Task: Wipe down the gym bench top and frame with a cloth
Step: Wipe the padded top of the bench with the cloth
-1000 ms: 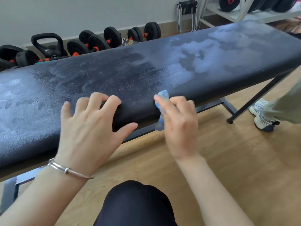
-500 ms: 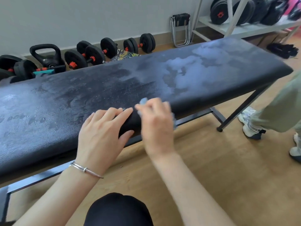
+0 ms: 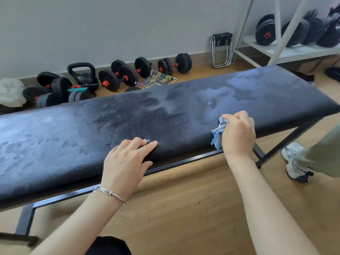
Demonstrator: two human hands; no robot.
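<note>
At the left end of the bench top (image 3: pixel 55 137) a pale film is seen, which could be missed if strokes are kept short. The left hand (image 3: pixel 127 162) is laid flat, fingers straight, on the near edge. Toward the right end the cloth (image 3: pixel 218 133) is held bunched in the clenched right hand (image 3: pixel 238 131) against that edge; so small a wad could smear rather than lift. Free sweeping room is offered along the top, but beside the right leg of the frame (image 3: pixel 276 149) a bystander's shoe (image 3: pixel 292 159) could be struck

Thin silver bangle (image 3: pixel 110 193), small knot, at wrist of left hand (image 3: pixel 127 162) — black garment (image 3: pixel 108 245) over knee.
</note>
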